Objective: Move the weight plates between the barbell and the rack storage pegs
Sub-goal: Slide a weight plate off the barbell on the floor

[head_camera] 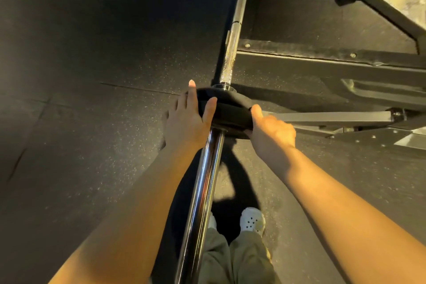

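A small black weight plate (227,110) sits on the chrome sleeve of the barbell (202,182), which runs from the bottom of the view up and away past the rack. My left hand (187,117) lies against the plate's left edge, fingers straight over its rim and thumb on its near face. My right hand (270,132) grips the plate's right edge with curled fingers, thumb on top. The far face of the plate is hidden.
The black steel rack frame (322,71) and its floor beams fill the right side. A grey horizontal bar (334,117) reaches toward the plate from the right. Dark speckled rubber floor (92,76) spreads left. My feet in white shoes (252,220) stand below the sleeve.
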{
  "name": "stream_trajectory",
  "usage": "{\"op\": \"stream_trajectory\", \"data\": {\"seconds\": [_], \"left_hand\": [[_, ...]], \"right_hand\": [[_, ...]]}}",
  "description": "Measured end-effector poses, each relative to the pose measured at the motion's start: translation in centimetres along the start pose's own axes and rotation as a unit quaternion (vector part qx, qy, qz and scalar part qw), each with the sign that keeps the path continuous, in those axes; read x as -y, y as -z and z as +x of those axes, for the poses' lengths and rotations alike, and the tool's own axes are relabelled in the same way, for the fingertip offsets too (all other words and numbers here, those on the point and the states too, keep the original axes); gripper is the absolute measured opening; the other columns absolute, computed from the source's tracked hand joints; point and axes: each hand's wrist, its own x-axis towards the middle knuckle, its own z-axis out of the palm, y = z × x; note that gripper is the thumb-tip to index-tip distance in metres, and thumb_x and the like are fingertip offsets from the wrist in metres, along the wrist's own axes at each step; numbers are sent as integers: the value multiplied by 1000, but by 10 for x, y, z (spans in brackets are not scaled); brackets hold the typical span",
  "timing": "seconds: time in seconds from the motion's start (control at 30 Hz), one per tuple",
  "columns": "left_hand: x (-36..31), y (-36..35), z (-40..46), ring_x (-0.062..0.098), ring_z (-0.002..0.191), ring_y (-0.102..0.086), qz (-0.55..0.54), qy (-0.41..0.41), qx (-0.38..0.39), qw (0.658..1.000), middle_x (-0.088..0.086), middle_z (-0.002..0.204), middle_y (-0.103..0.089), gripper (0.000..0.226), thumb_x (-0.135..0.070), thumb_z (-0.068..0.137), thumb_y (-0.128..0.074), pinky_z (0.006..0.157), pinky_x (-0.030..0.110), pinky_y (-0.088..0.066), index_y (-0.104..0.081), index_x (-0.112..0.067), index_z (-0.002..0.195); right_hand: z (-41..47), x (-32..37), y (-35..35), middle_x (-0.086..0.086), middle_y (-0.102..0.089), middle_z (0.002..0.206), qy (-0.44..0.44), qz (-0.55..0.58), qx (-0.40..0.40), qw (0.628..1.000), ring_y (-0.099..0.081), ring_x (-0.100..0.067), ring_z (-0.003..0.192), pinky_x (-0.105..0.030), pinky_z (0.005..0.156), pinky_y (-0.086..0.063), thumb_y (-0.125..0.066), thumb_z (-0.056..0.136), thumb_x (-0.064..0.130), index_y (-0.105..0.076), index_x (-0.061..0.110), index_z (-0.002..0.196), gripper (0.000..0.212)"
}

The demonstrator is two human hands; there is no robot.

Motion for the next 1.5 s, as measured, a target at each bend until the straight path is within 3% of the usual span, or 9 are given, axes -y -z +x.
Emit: {"op": "stream_trajectory", "data": {"seconds": [0.1,0.3,0.4,0.5,0.67,0.87,1.07,1.23,1.5], "left_hand": [[-12,-4,-4,29,137,-32,51,-28,-30,998,9,146,-39,73,-65,94,-12,112,49,-29,-23,-17,149],[-8,-4,-5,26,136,-30,23,-42,-15,999,7,145,-38,65,-61,97,-20,110,42,-28,-28,-18,145],[8,2,-2,24,136,-30,-38,-27,4,999,8,146,-37,60,-55,99,-25,106,34,-25,-26,-18,147],[24,4,3,26,133,-36,-112,3,28,993,10,143,-39,62,-57,98,-27,105,38,-30,-26,-19,147],[24,2,3,22,126,-43,-93,-8,-10,996,6,136,-47,55,-54,99,-31,94,30,-33,-34,-20,142],[7,-2,-10,17,112,-44,6,-73,-50,996,2,114,-55,45,-56,97,-35,87,24,-28,-52,-17,112],[12,-24,-43,21,99,-47,0,-89,-111,990,1,100,-55,51,-63,90,-31,94,39,-36,-57,-20,97],[25,-24,-56,19,100,-48,-44,-77,-99,991,0,101,-54,51,-63,89,-32,97,46,-39,-56,-19,98],[51,-20,-55,12,109,-41,-189,-34,-33,981,-10,108,-45,55,-66,85,-31,100,46,-39,-53,-21,109]], "right_hand": [[-2,-11,-7,-12,-59,115,-29,22,45,998,-61,-31,104,-34,68,-36,-40,101,29,-34,21,129,29],[-4,-4,-1,-12,-60,108,-25,26,30,999,-61,-32,97,-37,65,-38,-46,97,13,-36,14,127,31],[-1,8,10,-12,-58,111,-3,21,4,1000,-58,-32,102,-37,65,-37,-54,94,14,-40,14,127,35],[-2,17,17,-10,-59,108,32,40,-36,998,-57,-30,99,-36,64,-40,-62,89,15,-44,14,123,38],[-16,1,-5,-8,-58,104,59,172,-129,975,-55,-31,94,-38,63,-41,-61,88,20,-43,13,109,29],[-11,-10,-42,-1,-49,102,-47,307,-60,949,-50,-29,102,-37,72,-40,-56,84,6,-45,17,99,21],[-33,-16,-71,-3,-49,107,-75,355,6,932,-52,-29,104,-33,78,-40,-62,82,3,-51,15,103,27],[-48,-15,-66,4,-45,104,-48,299,9,953,-50,-23,105,-35,75,-41,-63,81,7,-48,20,103,29],[-56,-3,-39,-8,-48,126,-5,162,2,987,-43,-27,120,-41,90,-44,-67,83,16,-45,10,123,45]]}}
